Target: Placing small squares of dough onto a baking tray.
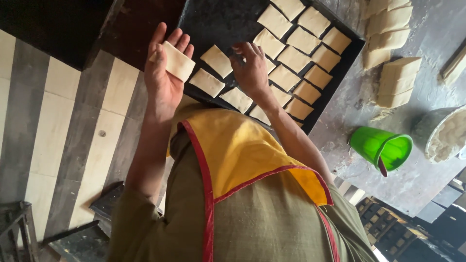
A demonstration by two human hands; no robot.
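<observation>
Dough square (pixel 177 60), pale cream, flat and roughly rectangular with soft corners, lies across the fingers of the left hand (pixel 165 73), which is held palm-up and spread beside the black baking tray (pixel 213 24). The right hand (pixel 251 68) hovers over the tray with fingers curled down, touching the dough pieces (pixel 301 53) laid there in neat rows. Beyond the tray, on the floury bench (pixel 417 165), sit stacked dough squares (pixel 395 82), a green plastic cup (pixel 383 148) and a bowl of flour (pixel 446 133).
</observation>
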